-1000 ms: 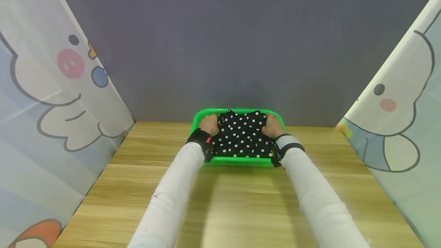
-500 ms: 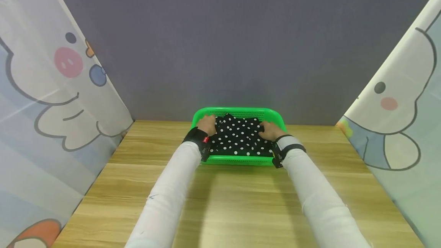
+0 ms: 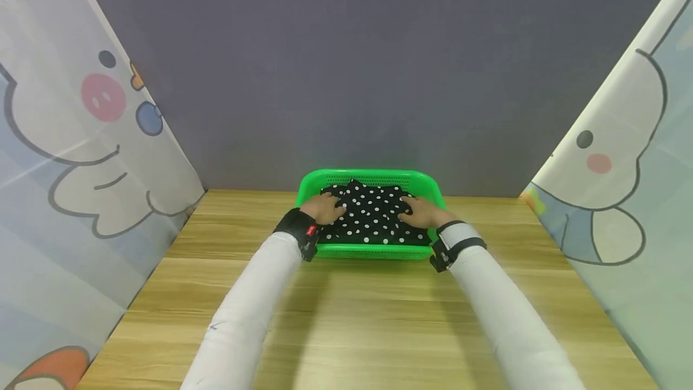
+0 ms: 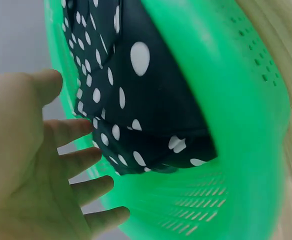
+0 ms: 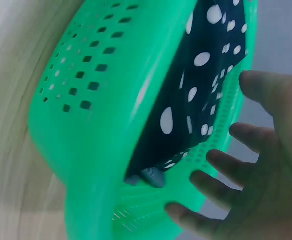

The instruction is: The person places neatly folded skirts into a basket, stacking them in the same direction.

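Observation:
A black cloth with white polka dots [image 3: 373, 215] lies inside a green plastic basket [image 3: 373, 251] that has perforated sides. Over the cloth's left end hovers my left hand [image 3: 323, 208], its fingers spread and holding nothing, as the left wrist view shows the palm [image 4: 21, 165] apart from the fabric. At the opposite end, my right hand [image 3: 425, 212] is likewise spread above the basket. In the right wrist view its fingers [image 5: 226, 167] are bare, with the cloth's edge [image 5: 186, 100] beyond them. What kind of garment or fabric it is cannot be told.
The basket stands on a wooden table [image 3: 373, 318], close to a grey back wall [image 3: 346, 77]. Panels with cartoon animals flank the table, one at left [image 3: 65, 137] and one at right [image 3: 612, 197].
Both hands have let go of the cloth and their fingers have spread. The cloth has settled lower in the basket, showing more of its far inner wall. My left hand has shifted slightly left.

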{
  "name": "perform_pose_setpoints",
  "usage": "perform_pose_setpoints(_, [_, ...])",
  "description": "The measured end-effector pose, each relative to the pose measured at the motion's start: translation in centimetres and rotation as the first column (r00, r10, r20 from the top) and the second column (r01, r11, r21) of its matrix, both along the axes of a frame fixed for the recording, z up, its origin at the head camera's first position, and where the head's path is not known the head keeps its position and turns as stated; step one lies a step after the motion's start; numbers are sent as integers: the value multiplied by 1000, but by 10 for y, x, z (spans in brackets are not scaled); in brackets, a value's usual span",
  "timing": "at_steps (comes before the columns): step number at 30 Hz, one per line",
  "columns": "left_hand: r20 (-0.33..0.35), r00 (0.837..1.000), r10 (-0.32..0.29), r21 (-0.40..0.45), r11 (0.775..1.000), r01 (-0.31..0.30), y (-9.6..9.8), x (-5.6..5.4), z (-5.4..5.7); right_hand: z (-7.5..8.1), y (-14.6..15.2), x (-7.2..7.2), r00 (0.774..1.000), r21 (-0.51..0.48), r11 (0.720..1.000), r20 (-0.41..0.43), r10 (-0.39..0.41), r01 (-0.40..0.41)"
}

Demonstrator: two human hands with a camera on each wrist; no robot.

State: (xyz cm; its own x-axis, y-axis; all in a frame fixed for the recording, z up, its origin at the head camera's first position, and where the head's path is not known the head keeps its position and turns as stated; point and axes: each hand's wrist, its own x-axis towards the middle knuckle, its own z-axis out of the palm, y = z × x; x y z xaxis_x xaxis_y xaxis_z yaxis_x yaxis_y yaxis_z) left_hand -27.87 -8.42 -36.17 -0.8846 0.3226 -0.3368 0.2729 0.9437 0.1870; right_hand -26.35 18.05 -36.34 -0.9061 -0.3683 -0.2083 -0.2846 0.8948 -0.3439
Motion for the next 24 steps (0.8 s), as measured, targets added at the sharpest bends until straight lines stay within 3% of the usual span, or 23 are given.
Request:
perform_pose_setpoints(6, [-65,996,-62,-2,998,62,-2,23,4,0,-2,22,987,20,1000,-162,5,-1])
perform_pose_setpoints(10, [-132,987,-94,-18,996,93,-3,37,5,-2,-6,38,975,28,1000,-221,-5,12])
perform_pose_setpoints(15, [-186,975,-120,-18,993,118,-6,55,4,-6,-10,56,969,21,1000,-247,15,-10])
perform_pose_setpoints(24, [-218,963,-156,-44,988,150,-5,84,1,-11,-4,83,966,24,1000,-259,24,-19])
